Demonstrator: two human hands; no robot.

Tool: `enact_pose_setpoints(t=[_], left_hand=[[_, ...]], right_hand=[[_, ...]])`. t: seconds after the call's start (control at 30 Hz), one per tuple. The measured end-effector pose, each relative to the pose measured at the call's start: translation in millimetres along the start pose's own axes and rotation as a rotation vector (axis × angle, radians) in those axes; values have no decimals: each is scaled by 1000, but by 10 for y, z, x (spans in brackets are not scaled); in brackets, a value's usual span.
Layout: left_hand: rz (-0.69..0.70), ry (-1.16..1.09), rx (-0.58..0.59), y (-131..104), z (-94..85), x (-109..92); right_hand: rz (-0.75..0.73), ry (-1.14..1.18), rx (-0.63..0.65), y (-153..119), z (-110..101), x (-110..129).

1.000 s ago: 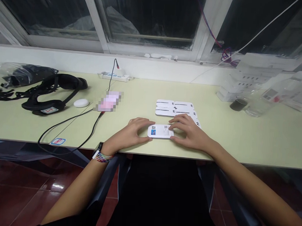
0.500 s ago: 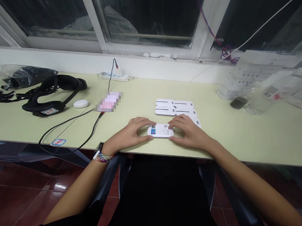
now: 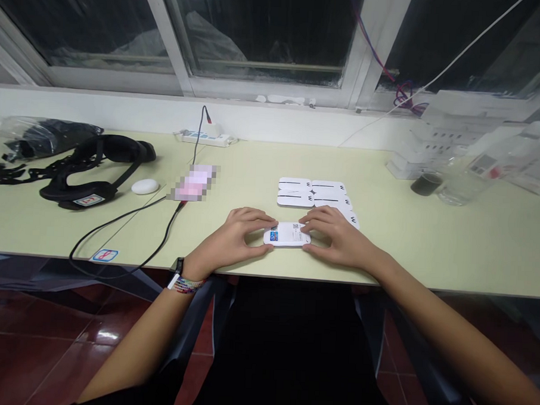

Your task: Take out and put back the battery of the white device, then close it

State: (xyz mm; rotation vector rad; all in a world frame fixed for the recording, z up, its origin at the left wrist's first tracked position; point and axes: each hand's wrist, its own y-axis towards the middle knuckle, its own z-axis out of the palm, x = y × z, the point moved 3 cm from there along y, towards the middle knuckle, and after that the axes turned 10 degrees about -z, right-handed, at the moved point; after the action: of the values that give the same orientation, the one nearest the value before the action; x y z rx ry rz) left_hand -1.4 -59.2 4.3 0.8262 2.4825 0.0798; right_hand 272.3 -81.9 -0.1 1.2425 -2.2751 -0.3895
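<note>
A small white flat device with rounded corners (image 3: 286, 234) lies near the table's front edge, with a blue sticker on its left end and a QR code on its right. My left hand (image 3: 236, 237) grips its left end between thumb and fingers. At the opposite end, my right hand (image 3: 333, 236) pinches it the same way. Just beyond my hands sit several similar white pieces (image 3: 294, 197), laid side by side, each marked with a black line and a letter like W. One of them is partly covered by my right hand.
To the left are a black headset (image 3: 85, 191), a white oval case (image 3: 145, 186), and a blurred-out phone-like item (image 3: 194, 183) with a black cable (image 3: 161, 236). A power strip (image 3: 205, 138) is near the wall. White boxes (image 3: 408, 164) and a clear bottle (image 3: 459, 184) stand at the right.
Almost nothing differs. Both hands keep their hold on the white device, with only a tiny shift of the fingers.
</note>
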Motion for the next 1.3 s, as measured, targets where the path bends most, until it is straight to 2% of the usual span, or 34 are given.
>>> enact_pose_setpoints(t=[0.13,0.27,0.47,0.67,0.83,1.13,1.3], left_hand=[[52,105,-48,-4,17,7],[107,202,-73,-21,27,-24],[137,259,-25,-27,0,-108],[171,237,-17,-18,7,-107],[171,356,-22,-62,53,-148],[118,351,-19,-177,114,-136],[58,349,-24,-246,105,-226]], right_hand=[[-16,-31,-7,-7,1,9],[-101,-123,-22,-12,-2,57],[-155,-197,-12,16,8,100],[-186,-230,-11,40,30,88],[-225,-292,4,20,58,127],[-129,-357,80,-88,164,192],[-43,-338,95,-172,187,267]])
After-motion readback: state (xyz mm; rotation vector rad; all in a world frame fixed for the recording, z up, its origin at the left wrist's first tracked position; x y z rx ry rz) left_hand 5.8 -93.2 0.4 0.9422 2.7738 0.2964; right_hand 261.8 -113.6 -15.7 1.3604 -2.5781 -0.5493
